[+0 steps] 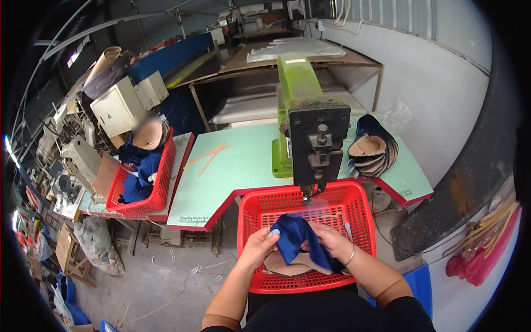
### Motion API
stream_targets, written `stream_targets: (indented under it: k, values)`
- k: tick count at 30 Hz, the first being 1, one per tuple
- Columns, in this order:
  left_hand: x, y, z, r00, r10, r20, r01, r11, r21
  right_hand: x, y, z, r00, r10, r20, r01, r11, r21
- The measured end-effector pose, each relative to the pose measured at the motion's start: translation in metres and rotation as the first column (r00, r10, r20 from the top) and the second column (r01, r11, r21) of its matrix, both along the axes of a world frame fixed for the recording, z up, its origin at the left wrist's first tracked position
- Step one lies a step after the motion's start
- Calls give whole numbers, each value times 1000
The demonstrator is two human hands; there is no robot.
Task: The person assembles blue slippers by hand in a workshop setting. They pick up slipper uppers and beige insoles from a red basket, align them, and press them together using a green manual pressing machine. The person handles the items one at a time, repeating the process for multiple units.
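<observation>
A dark blue fabric shoe upper (292, 235) is held up between my two hands over a red plastic basket (249, 276). My left hand (260, 244) pinches its left edge, with the thumb on top. Fingers of my right hand (333, 242) are closed on its right side, partly covered by the cloth. Just below the upper is a beige, sole-shaped piece (293, 264); whether it is joined to the upper I cannot tell. The black head of a green sewing machine (318, 144) stands just beyond, its needle area (307, 195) above the basket's far part.
A pale green worktable (243, 157) with red edges surrounds the machine. Stacked shoe pieces (371, 148) lie at its right, thin orange strips (209, 157) at its left. Another red basket (166, 177) holds blue pieces on the far left. A wall and dark curved post (459, 193) bound the right.
</observation>
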State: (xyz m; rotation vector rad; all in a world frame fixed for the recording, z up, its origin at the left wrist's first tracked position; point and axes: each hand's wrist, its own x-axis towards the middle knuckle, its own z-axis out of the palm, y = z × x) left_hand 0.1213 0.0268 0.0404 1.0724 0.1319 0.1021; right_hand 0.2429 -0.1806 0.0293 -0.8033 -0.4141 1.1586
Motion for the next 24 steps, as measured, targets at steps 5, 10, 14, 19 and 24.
stream_targets:
  k: [5, 10, 14, 19, 24]
  values:
    - [-4, 31, 8, 997, 4, -80, -26, 963, -267, -17, 4, 15, 959, 11, 282, -47, 992, 120]
    - [-21, 32, 21, 971, 232, 49, -235, 912, 336, -14, 23, -6, 917, 47, -395, -20, 997, 73]
    - [-29, 15, 44, 954, -106, 280, -262, 159, 952, -29, 40, -4, 931, -37, -363, 26, 999, -36]
    - [-28, 58, 50, 879, 321, 352, -379, 26, 925, -21, 34, 36, 973, -92, -211, 53, 982, -183]
    - [-32, 208, 99, 564, 727, 392, -244, -308, 920, 39, -14, -16, 747, -419, 517, 574, 798, -183]
